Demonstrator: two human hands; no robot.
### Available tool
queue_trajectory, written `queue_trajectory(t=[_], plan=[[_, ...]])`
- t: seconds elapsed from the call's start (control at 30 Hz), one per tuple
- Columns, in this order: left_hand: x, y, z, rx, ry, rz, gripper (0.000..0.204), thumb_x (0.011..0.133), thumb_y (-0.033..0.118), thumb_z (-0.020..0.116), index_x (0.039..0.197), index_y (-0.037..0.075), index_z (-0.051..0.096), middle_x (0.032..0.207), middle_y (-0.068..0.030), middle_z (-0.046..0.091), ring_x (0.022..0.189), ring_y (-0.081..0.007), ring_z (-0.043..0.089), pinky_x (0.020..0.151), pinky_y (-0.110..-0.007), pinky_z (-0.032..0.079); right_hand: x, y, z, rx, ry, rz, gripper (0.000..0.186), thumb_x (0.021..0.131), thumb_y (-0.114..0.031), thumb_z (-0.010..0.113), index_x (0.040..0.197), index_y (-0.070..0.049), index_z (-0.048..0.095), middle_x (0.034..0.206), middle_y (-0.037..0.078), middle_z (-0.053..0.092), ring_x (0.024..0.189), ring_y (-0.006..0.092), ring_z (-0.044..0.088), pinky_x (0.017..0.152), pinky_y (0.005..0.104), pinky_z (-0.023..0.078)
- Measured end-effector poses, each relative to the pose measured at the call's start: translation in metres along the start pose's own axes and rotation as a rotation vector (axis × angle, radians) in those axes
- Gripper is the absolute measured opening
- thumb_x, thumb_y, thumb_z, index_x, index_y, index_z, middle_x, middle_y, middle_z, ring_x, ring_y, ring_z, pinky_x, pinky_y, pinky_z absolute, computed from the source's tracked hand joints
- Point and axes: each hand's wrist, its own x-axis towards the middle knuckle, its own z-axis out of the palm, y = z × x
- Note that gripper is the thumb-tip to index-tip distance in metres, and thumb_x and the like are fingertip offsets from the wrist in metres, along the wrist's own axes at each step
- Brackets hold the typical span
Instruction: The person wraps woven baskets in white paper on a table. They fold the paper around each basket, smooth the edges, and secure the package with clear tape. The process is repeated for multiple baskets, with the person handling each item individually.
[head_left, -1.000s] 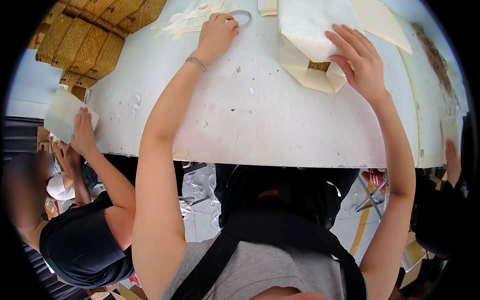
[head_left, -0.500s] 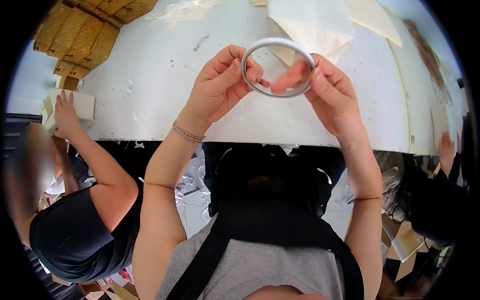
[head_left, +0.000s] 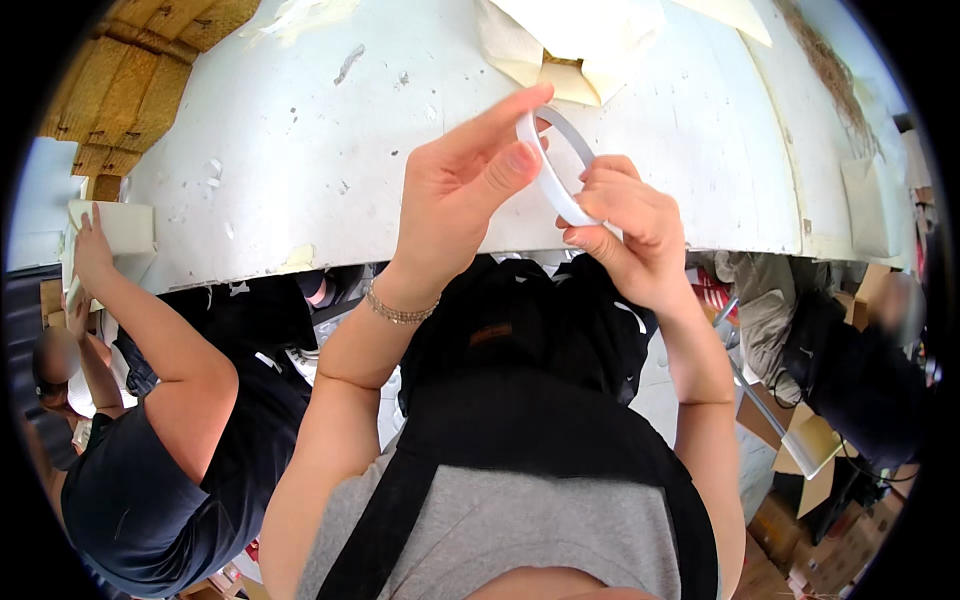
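Between my two hands, above the near part of the white table (head_left: 300, 170), is a thin roll of white tape (head_left: 553, 188), tilted and seen partly edge-on. My left hand (head_left: 465, 190) grips its left rim between the thumb and the fingers. At the roll's lower right, my right hand (head_left: 635, 225) pinches the rim with thumb and curled fingers. The fingertips of both hands are partly hidden behind the ring. Beyond my hands lies a cream-coloured folded sheet or wrapper (head_left: 590, 35), with a brown patch showing at its near edge.
Yellow-brown stacked blocks (head_left: 130, 80) stand at the far left. A co-worker at left has a hand on a cream box (head_left: 125, 235). Another person (head_left: 870, 370) is at the right, near an open cardboard box (head_left: 810, 455). Brown strands (head_left: 830, 60) lie along the right side.
The roll has turned from facing me to nearly edge-on. My right hand has moved lower and inward along the rim. The view has shifted, and the person at right has leaned into sight.
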Motion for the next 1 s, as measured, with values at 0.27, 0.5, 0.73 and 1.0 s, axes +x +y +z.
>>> queue_trajectory(t=[0.27,0.5,0.73,1.0], plan=[[-0.013,-0.008,0.01,0.148,0.167,0.13,0.035,0.092,-0.003,0.062,0.127,-0.006,0.06,0.121,-0.0218,0.066,0.102,-0.0216,0.068,0.076,-0.028,0.059,-0.012,-0.004,0.015,-0.762,0.023,-0.224,0.017,0.077,-0.012,0.071,0.092,-0.007,0.066,0.074,0.001,0.058,0.073,0.0186,0.057,0.089,0.0379,0.047],[-0.006,-0.002,-0.019,-0.384,0.128,-0.51,0.035,0.1,0.006,0.051,0.13,-0.014,0.052,0.116,-0.0313,0.064,0.084,-0.0177,0.07,0.074,-0.026,0.06,0.001,-0.007,-0.021,-0.353,0.205,-0.121,0.022,0.093,-0.027,0.062,0.091,-0.005,0.066,0.115,0.01,0.068,0.113,0.0287,0.057,0.102,0.046,0.043],[-0.002,-0.011,0.003,-0.473,0.12,-0.65,0.038,0.102,0.013,0.051,0.129,-0.014,0.051,0.121,-0.029,0.063,0.102,-0.0258,0.069,0.092,-0.035,0.057,-0.009,0.01,-0.033,0.108,0.022,0.075,0.023,0.092,-0.022,0.065,0.083,-0.001,0.063,0.076,0.007,0.06,0.076,0.0287,0.058,0.092,0.0415,0.047],[-0.006,-0.003,0.012,0.062,-0.146,-0.303,0.052,0.101,0.034,0.057,0.132,-0.007,0.051,0.123,-0.0215,0.063,0.109,-0.0301,0.067,0.095,-0.04,0.055,-0.017,0.006,-0.023,0.329,0.008,0.142,0.016,0.089,-0.016,0.069,0.096,-0.002,0.069,0.075,0.008,0.063,0.075,0.0231,0.057,0.075,0.0325,0.047]])
